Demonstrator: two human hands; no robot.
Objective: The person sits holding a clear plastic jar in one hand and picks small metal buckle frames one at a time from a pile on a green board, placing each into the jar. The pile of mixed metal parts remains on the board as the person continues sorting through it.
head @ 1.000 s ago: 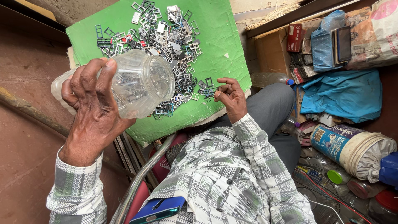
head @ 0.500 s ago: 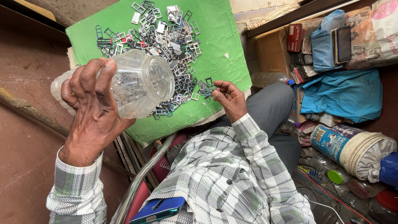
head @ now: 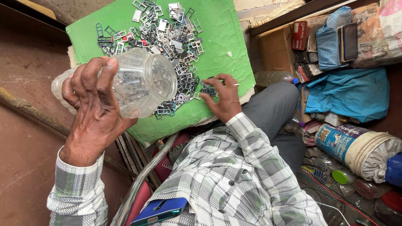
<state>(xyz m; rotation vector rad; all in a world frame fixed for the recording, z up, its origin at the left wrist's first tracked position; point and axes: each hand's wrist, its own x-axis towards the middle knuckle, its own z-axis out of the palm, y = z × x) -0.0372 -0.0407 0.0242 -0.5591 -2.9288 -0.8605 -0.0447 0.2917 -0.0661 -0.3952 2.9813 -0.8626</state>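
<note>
Your left hand (head: 94, 113) gripped the clear jar (head: 140, 81) tilted over the green board (head: 226, 37); your right hand (head: 224, 96) fingers pinched small metal frames (head: 167, 37). A looser grip could spill the jar's pieces

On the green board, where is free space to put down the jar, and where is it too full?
Bare green board lies right of the pile of small metal frames, and along the top-left corner. The middle is crowded, from the clear plastic jar in the left hand to the right hand.
</note>
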